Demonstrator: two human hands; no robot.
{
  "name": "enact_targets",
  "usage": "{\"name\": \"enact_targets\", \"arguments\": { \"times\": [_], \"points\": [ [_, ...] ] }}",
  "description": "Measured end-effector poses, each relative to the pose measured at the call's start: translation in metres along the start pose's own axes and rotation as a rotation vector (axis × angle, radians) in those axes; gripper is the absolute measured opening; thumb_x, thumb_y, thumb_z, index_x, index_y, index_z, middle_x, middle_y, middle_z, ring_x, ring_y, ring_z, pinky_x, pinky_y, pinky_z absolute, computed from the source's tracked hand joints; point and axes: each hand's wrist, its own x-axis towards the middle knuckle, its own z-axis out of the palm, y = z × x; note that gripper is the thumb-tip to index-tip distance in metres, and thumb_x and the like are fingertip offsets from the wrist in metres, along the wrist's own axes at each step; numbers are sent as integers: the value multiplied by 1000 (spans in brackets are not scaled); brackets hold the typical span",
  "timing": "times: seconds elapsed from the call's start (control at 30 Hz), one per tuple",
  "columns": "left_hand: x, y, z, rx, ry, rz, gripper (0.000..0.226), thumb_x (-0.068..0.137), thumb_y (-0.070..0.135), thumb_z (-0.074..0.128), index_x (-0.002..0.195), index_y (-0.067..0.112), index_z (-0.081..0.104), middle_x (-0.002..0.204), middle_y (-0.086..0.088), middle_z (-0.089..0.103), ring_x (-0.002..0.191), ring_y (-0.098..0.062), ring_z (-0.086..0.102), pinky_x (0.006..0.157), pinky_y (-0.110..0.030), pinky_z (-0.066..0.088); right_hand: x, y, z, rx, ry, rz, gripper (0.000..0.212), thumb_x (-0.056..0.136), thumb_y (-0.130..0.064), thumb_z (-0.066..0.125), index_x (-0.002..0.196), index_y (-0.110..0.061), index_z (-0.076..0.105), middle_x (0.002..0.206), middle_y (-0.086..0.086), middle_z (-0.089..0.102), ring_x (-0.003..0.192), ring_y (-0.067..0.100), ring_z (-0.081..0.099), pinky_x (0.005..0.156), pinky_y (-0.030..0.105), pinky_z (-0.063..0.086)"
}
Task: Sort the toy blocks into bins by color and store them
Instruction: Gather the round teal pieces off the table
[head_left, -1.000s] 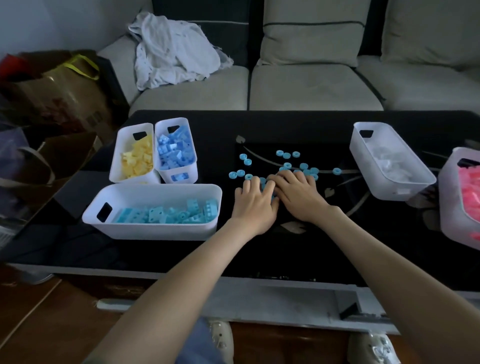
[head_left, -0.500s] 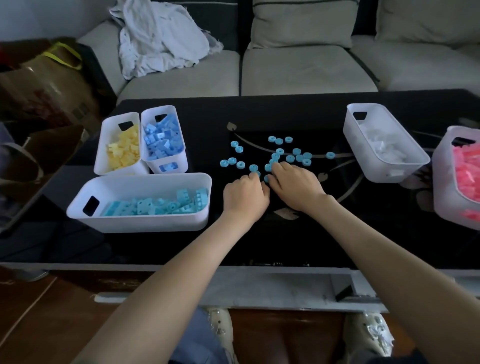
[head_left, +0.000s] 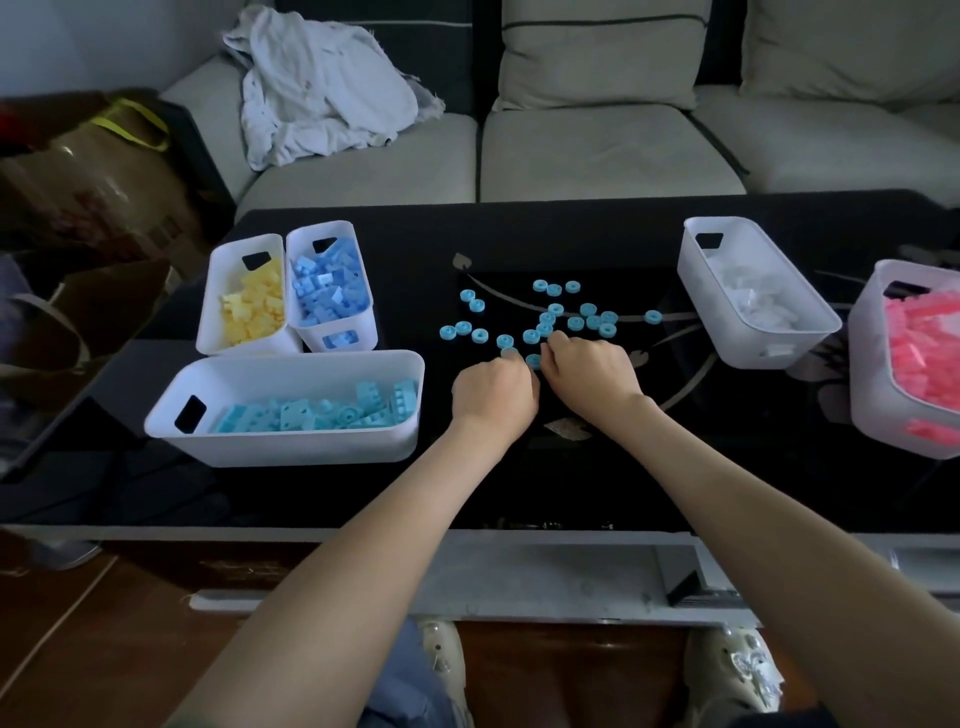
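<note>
Several teal round blocks (head_left: 545, 317) lie scattered on the middle of the black table (head_left: 571, 467). My left hand (head_left: 493, 389) and my right hand (head_left: 589, 371) sit side by side at the near edge of that scatter, fingers curled down. Each hand's fingertips close on round blocks there; what lies inside the palms is hidden. To the left stands a long white bin (head_left: 291, 449) holding teal blocks. Behind it are a yellow-block bin (head_left: 210, 306) and a blue-block bin (head_left: 363, 317).
At the right stand a bin of white blocks (head_left: 753, 353) and a bin of pink blocks (head_left: 872, 384) near the table's right edge. A sofa with a crumpled cloth (head_left: 322, 93) is behind the table. Paper bags (head_left: 93, 176) stand at the left.
Both hands went from lying flat over the round blocks to curled, and drew back toward me. The view shifted down a little.
</note>
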Motion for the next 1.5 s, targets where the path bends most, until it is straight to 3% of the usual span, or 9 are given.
{"name": "enact_targets", "arguments": {
  "times": [0.23, 0.33, 0.43, 0.67, 0.93, 1.03, 1.27, 1.4, 1.5],
  "points": [
    [1, -2, -11, 26, 45, 39, 32, 99, 28, 35, 96, 4, 56, 72, -7, 63, 60, -26, 60, 48, -28, 32, -2, 0, -4, -18, -42, 100, 14, 97, -16, 41, 93, -8, 52, 77, 0, 54, 56, 18, 49, 47, 27, 37],
    [3, -2, -23, 31, 104, 44, 35, 100, 29, 32, 92, 5, 57, 66, -4, 54, 53, -22, 49, 47, -28, 31, 7, 0, -13, 217, 2, 209, 28, 99, -30, 29, 92, -14, 51, 63, -4, 38, 66, 22, 45, 59, 32, 35],
    [5, -1, -46, -55, 151, 12, 36, 99, 30, 32, 90, 6, 56, 70, -5, 55, 61, -23, 55, 51, -28, 34, 16, -8, -26, 320, 49, 230, 29, 98, -30, 30, 86, -14, 51, 69, 2, 45, 69, 22, 45, 63, 34, 36],
    [7, -70, -119, -426, 397, -225, 39, 94, 30, 39, 57, 18, 38, 51, 4, 39, 47, -8, 37, 45, -27, 22, 43, -68, -73, 727, 222, 144, 41, 98, -21, 42, 57, -19, 40, 50, -5, 41, 41, 5, 35, 43, 19, 29],
    [-40, -194, -112, -341, -97, -359, 42, 94, 33, 43, 56, 17, 43, 52, -1, 40, 56, -22, 41, 47, -31, 23, 41, -192, -70, 757, 119, -269, 43, 92, -21, 47, 54, -20, 27, 47, -2, 35, 47, 20, 34, 45, 30, 22],
    [-45, -209, -107, -291, -245, -319, 39, 92, 33, 43, 54, 22, 44, 55, 2, 44, 57, -19, 42, 49, -30, 25, 40, -211, -52, 556, 61, -362, 31, 95, -27, 45, 67, -15, 41, 60, 3, 53, 54, 20, 38, 46, 29, 18],
    [-40, -216, -98, -104, -319, -206, 12, 89, 37, 41, 85, 39, 52, 87, 8, 56, 82, -17, 52, 65, -28, 36, 38, -197, -55, 596, -296, -570, 30, 101, -32, 34, 72, -32, 39, 72, -12, 42, 69, 9, 43, 67, 26, 31],
    [-38, -211, -101, -254, -233, -246, 23, 93, 38, 43, 87, 26, 61, 87, 3, 62, 82, -19, 58, 68, -32, 45, 33, -168, -58, 729, -124, -558, 17, 97, -17, 45, 95, -8, 59, 89, -2, 58, 77, 11, 51, 72, 24, 40],
    [-35, -194, -110, -305, -103, -218, 23, 95, 26, 43, 93, 15, 62, 93, -2, 65, 85, -21, 60, 74, -38, 50, 31, -132, -58, 812, -24, -428, 18, 94, -9, 46, 105, -9, 61, 101, -2, 60, 87, 9, 55, 78, 19, 43]
  ]
}}
